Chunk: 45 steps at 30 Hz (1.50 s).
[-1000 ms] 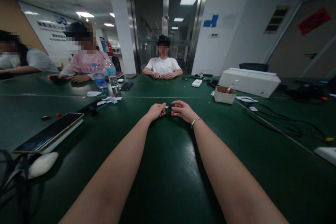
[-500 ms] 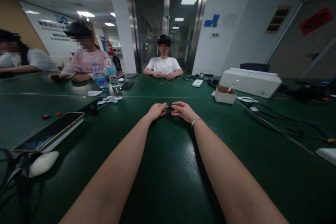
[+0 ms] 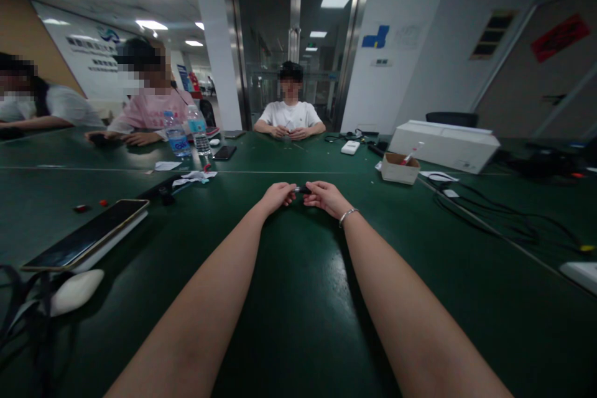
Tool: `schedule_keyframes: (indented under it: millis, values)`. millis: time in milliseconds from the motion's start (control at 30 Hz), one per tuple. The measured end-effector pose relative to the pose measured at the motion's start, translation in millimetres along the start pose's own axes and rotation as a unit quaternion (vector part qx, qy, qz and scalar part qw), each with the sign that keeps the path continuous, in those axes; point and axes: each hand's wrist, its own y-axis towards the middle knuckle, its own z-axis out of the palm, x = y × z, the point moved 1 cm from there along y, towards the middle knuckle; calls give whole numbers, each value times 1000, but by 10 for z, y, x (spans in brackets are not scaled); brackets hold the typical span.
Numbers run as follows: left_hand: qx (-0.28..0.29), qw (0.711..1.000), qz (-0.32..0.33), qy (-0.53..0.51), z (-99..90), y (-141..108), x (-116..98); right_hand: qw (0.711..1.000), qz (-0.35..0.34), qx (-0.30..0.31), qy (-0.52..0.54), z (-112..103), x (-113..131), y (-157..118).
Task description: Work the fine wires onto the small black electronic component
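Both hands meet over the green table, joined by a small black piece with a silvery end (image 3: pixel 302 189), too small to name exactly. At its silvery end, my left hand (image 3: pixel 278 196) is closed with thumb and fingers pinching it. My right hand (image 3: pixel 325 198), with a silver bracelet at the wrist, pinches the black end. Much of the piece is hidden by the fingertips. Beyond the left hand lie crumpled white papers (image 3: pixel 198 178).
A phone (image 3: pixel 91 233) on a white box and a white rounded item (image 3: pixel 77 292) lie left. Two water bottles (image 3: pixel 198 130) stand further back. A small open box (image 3: pixel 400 169) and black cables (image 3: pixel 504 217) are on the right. A person (image 3: pixel 290 115) sits opposite; two others sit left.
Slightly more of the silvery end and black body shows between my fingers. My hands have stayed in nearly the same place.
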Motion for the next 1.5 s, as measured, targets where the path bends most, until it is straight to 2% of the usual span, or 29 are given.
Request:
schedule_keyframes:
  millis: [200, 400, 633, 867, 1300, 1500]
  values:
    - [8, 1000, -9, -4, 0, -43, -50, 1000, 5, -3, -1, -9, -4, 6]
    - [-9, 1000, -8, -3, -1, -70, -73, 1000, -3, 2, 9, -17, -10, 10]
    - [-14, 1000, 17, -10, -16, -100, -67, 1000, 0, -3, 6, -18, -11, 11]
    - [11, 998, 69, 2, -37, -138, -81, 1000, -2, 2, 6, -29, -20, 19]
    - [-5, 999, 28, -35, -21, -87, -44, 1000, 6, -7, 5, -4, -4, 6]
    - [8, 997, 69, -35, -46, -103, -36, 1000, 9, -11, -1, 18, 8, -7]
